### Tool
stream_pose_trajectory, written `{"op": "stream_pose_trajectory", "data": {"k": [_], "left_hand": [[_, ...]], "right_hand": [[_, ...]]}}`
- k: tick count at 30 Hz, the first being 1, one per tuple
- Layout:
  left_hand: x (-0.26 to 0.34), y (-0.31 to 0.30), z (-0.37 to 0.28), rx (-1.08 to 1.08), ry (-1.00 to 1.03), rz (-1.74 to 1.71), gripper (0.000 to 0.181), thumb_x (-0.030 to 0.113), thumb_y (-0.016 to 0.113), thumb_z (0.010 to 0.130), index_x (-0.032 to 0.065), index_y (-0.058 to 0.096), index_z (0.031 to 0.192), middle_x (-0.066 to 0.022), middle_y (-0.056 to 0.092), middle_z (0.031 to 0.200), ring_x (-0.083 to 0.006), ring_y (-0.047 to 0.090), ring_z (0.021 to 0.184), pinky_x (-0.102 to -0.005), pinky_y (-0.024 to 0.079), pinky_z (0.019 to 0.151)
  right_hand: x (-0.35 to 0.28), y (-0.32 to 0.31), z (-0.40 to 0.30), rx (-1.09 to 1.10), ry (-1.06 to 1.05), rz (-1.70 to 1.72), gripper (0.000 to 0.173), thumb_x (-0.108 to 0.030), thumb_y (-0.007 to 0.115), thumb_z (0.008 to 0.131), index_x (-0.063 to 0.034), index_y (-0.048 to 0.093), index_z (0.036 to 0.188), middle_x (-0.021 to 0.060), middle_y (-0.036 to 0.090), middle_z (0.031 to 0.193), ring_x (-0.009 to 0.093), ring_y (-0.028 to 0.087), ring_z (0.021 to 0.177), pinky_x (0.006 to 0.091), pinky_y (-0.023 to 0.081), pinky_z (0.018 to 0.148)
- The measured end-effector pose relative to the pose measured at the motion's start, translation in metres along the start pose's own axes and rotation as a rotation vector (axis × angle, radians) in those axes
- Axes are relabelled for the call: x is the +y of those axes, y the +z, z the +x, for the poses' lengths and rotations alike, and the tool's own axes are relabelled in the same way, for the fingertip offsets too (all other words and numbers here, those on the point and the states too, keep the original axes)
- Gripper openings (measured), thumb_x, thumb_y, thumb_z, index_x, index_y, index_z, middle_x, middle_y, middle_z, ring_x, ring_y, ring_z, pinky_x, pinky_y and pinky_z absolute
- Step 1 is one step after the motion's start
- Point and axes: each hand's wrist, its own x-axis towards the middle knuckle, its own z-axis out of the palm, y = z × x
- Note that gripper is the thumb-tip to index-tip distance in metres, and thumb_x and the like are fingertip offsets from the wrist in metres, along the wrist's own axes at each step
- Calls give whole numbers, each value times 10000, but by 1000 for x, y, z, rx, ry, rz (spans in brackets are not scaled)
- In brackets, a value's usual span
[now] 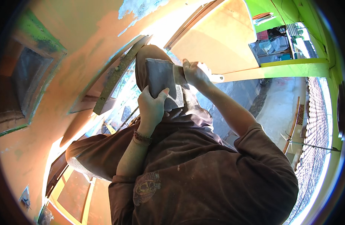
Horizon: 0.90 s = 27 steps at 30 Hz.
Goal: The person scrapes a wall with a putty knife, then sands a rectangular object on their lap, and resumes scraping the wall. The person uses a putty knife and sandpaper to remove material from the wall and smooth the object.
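My left hand (152,108) grips the lower edge of a dark grey rectangular sheet (160,77), thumb on top. Whether it is sandpaper or a thin plate, I cannot tell. It lies over my raised knee (152,52), and a paler grey corner (176,97) shows beside it. My right hand (196,72) is closed around what looks like a putty knife (218,78). Its pale handle end, with a hole, sticks out past the fist. The tool's flat blade (179,74) reaches to the sheet's right edge. My fingers hide the rest of the handle.
An orange wall (85,42) with peeling blue patches rises on the left, with a green-edged recess (46,62). A paint-spotted wooden board (119,74) slants beside my knee. Green-painted beams (296,69) and a tiled roof (315,123) stand at right. Ground (234,94) shows below.
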Motion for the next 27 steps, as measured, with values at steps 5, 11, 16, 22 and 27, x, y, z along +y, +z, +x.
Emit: {"op": "stream_pose_trajectory", "data": {"k": [5, 11, 16, 22, 27], "left_hand": [[-3, -1, 1, -5, 13, -2, 262, 134, 652, 789, -79, 533, 883, -126, 588, 720, -175, 570, 450, -271, 456, 299], [-5, -8, 0, -12, -10, -61, 256, 132, 645, 792, -66, 545, 921, -116, 597, 766, -162, 576, 494, -261, 466, 309], [-11, -11, 3, -41, -52, -105, 260, 131, 644, 792, -60, 546, 940, -118, 599, 787, -159, 582, 524, -260, 475, 312], [-3, -14, 2, -91, -17, -110, 280, 151, 640, 793, -54, 541, 958, -130, 612, 700, -175, 594, 486, -237, 444, 337], [-10, -20, 5, -71, -58, -120, 287, 126, 652, 782, -66, 553, 971, -129, 616, 781, -172, 603, 528, -269, 483, 324]], "right_hand": [[-4, -8, 2, -70, 3, 107, 528, -372, 373, 895, -8, 619, 601, 164, 559, 503, 263, 588, 487, 377, 489, 575], [-13, -14, -13, -196, 62, 228, 485, -311, 371, 879, -27, 596, 557, 135, 544, 478, 225, 555, 446, 360, 484, 544], [5, 5, 0, -198, -95, 124, 455, -290, 382, 868, -10, 596, 580, 144, 556, 502, 228, 583, 499, 358, 487, 541], [12, 18, 19, -243, -97, 80, 454, -302, 387, 858, 40, 624, 676, 228, 610, 656, 286, 628, 623, 394, 499, 647], [-24, -25, -14, -252, -13, 182, 447, -290, 380, 851, 26, 595, 619, 198, 578, 558, 291, 591, 562, 400, 492, 606]]}}
